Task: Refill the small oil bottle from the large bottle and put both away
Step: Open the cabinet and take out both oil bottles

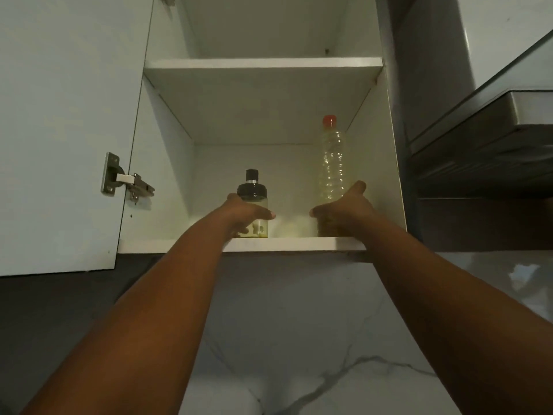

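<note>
White cabinet (pixel 167 163): a wall unit seen from below, standing open, with its lower compartment holding both bottles.
Cabinet door (pixel 59 130): pale, swung out to the left, a metal hinge (pixel 127 181) fixed on its inner face.
Marble wall (pixel 299 339): light stone with grey veins, below the cabinet, behind both forearms.
Range hood (pixel 484 139): dark metal, to the right of the cabinet, apart from it.
Upper shelf (pixel 263 65): white board above the bottles, nothing visible on it from this angle.
Lower shelf (pixel 284 244): white front edge; both wrists cross over it to reach in.
Large bottle (pixel 331 163): clear ribbed plastic, red cap, upright at the right side of the lower shelf, close to the side wall; yellowish oil low inside.
Small oil bottle (pixel 253 202): clear glass with black pump top, upright left of centre, well apart from the large one.
Right hand (pixel 344 211): fingers and thumb wrapped round the large bottle's lower body, hiding its base.
Left hand (pixel 245 212): curled round the small oil bottle's body below the black collar, covering its left side.
</note>
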Tool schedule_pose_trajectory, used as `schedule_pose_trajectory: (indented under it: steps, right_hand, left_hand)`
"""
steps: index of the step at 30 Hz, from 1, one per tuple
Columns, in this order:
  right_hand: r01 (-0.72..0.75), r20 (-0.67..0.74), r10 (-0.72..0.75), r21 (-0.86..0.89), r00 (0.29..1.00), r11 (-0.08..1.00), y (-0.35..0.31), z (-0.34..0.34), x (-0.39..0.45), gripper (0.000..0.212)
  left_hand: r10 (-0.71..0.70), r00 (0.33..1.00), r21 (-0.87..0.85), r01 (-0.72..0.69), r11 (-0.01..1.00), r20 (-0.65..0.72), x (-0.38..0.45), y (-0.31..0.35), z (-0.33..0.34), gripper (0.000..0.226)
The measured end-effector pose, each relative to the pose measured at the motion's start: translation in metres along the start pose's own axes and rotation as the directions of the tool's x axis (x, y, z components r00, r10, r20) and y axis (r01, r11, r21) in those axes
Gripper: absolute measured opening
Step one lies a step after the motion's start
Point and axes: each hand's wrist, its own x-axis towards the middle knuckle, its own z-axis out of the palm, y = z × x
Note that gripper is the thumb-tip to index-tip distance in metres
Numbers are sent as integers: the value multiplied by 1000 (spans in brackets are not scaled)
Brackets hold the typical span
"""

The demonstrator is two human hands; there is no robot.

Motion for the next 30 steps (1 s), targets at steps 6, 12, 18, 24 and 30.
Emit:
schedule_pose_trajectory:
  steps: [6, 12, 18, 24, 30]
  right_hand:
    - [6, 125, -54, 357, 991, 934, 1, -3, -8, 81]
    - [-19, 160, -72, 507, 984, 861, -7, -11, -23, 90]
    - [86, 112, -147, 430, 983, 899, -20, -40, -48, 96]
    - [167, 110, -222, 368, 969, 915, -19, -63, -82, 98]
    - [167, 158, -238, 367, 958, 915, -7, -66, -124, 100]
  left_hand:
    - [164, 986, -68, -163, 984, 8, -13, -1, 2, 33]
    - [245, 955, -223, -278, 934, -166, -39, 17, 1, 52]
    - [315, 939, -166, -335, 927, -137, -79, 49, 7, 44]
    - [305, 943, -70, -316, 946, -135, -124, 68, 16, 44]
    - [265, 951, -40, -274, 961, -161, -164, 56, 16, 44]
